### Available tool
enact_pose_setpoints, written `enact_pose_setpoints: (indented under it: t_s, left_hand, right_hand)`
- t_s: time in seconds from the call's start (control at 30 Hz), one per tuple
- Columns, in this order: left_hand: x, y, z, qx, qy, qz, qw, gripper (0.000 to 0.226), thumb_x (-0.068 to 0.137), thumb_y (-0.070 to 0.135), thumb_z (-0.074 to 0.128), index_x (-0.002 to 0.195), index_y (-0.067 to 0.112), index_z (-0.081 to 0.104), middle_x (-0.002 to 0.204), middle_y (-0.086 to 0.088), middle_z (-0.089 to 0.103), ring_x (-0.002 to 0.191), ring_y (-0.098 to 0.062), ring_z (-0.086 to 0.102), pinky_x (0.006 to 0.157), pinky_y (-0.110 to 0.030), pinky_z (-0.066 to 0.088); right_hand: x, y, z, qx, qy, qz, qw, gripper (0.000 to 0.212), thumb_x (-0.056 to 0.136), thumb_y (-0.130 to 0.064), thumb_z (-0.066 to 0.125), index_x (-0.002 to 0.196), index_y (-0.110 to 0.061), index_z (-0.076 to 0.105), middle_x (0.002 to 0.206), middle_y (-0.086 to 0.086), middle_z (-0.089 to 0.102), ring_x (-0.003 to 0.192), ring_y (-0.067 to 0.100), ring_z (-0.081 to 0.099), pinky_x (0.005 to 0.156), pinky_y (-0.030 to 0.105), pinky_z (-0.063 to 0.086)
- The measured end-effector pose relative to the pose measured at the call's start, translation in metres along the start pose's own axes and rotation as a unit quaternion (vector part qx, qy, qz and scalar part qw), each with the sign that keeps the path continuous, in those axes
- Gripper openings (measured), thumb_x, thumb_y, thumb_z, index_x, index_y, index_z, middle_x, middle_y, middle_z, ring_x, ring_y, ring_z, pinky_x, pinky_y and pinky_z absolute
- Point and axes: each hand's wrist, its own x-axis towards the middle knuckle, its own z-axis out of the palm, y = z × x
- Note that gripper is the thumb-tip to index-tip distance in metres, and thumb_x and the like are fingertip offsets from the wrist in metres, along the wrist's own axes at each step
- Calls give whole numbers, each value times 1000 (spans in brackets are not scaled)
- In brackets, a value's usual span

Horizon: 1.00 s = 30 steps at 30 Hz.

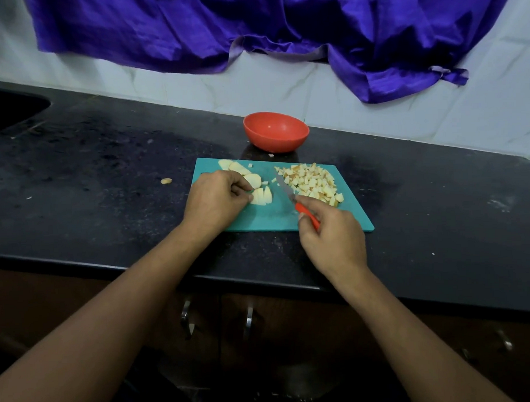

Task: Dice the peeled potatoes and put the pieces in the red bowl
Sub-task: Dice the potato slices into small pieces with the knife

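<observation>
A teal cutting board [267, 215] lies on the black counter. On its left part lie potato slices [241, 168] and a sliced potato piece [262, 196], which my left hand [215, 199] holds with curled fingertips. A pile of diced potato [311, 181] covers the board's right part. My right hand [331, 234] grips a knife with a red handle [308, 216]; its blade points up-left, its edge along the pile's left side. The red bowl [276, 131] stands behind the board and looks empty.
A stray potato bit [166, 180] lies on the counter [106, 164] left of the board. A dark sink [8, 110] is at far left. Purple cloth [281, 25] hangs on the tiled wall. Cabinet handles [186, 315] sit below the counter edge.
</observation>
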Motion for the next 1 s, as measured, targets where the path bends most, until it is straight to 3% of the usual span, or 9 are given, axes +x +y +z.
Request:
enact_pose_setpoints:
  t_s: [0.1,0.2,0.33,0.4,0.53,0.63,0.73,0.83,1.0]
  left_hand:
    - [2,2,2,28,-1,-8,1000,8,84,28,82,81,27,74,70,15,66,72,-3,63,73,-24,52]
    - [5,5,4,67,-4,-3,998,5,88,31,78,86,27,76,75,14,67,80,-10,66,75,-30,52]
    - [6,9,6,92,-13,-1,996,14,95,32,71,103,25,79,97,5,76,91,-16,67,79,-34,53]
    - [7,11,7,102,-15,-1,995,18,97,36,67,104,25,79,97,4,76,89,-18,66,75,-35,52]
    - [4,22,15,124,2,13,992,45,90,65,61,83,23,77,79,5,70,76,-18,64,64,-34,52]
    - [1,30,23,180,15,19,983,58,79,78,64,81,21,72,86,2,65,80,-19,61,61,-33,46]
    - [1,31,25,194,16,25,981,45,82,67,71,91,23,74,97,0,66,91,-22,62,69,-37,52]
    - [0,30,24,194,15,44,980,35,90,55,69,81,21,71,87,1,63,83,-21,61,63,-34,45]
    - [1,22,18,164,-2,84,983,28,92,49,69,97,23,79,97,1,70,87,-20,62,69,-35,48]
  right_hand:
    - [-1,1,0,-46,-32,-24,998,41,100,-37,53,141,-40,59,85,-14,68,64,7,52,59,27,45]
    - [-4,2,-1,-71,-45,-48,995,41,100,-38,52,140,-41,59,92,-11,70,73,6,52,67,31,49]
    - [-6,9,-6,-58,-55,-72,994,40,99,-36,54,139,-41,61,81,-13,69,60,5,52,59,25,43]
    - [-5,15,-11,-48,-53,-60,996,40,100,-35,55,138,-41,61,77,-13,67,57,5,52,54,21,38]
    - [2,24,-15,-16,-21,-4,1000,39,99,-34,56,137,-41,62,77,-12,69,53,8,54,53,27,46]
    - [3,25,-15,1,-20,5,1000,39,98,-35,57,136,-41,63,89,-10,74,55,8,57,57,31,53]
    - [2,25,-14,1,-18,0,1000,39,99,-35,56,136,-42,62,86,-11,73,54,7,55,57,30,51]
    - [2,25,-14,-9,-24,-5,1000,39,99,-35,55,137,-43,61,76,-12,68,53,7,54,55,27,48]
    - [1,26,-15,-11,-25,-10,1000,41,99,-36,54,139,-42,60,85,-12,70,57,7,55,59,31,52]
